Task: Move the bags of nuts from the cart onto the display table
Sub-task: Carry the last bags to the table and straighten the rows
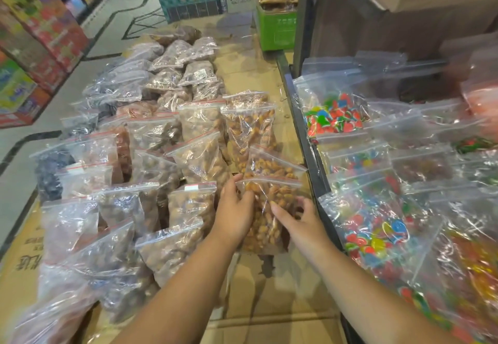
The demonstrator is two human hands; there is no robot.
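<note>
Even, fairly bright indoor light falls from above. White glare streaks the clear plastic bags (151, 139). The right edge smears with motion blur, the wide lens bends the floor (32, 133), and shadows stay soft.

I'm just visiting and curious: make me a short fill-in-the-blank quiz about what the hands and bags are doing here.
1. Both hands, left hand and right hand, touch the same ____.
2. The bags' seal strips are coloured ____.
3. The candy bags lie to the person's ____.
4. The nut bags rest on flattened ____.

Missing words: bag; red; right; cardboard
</note>
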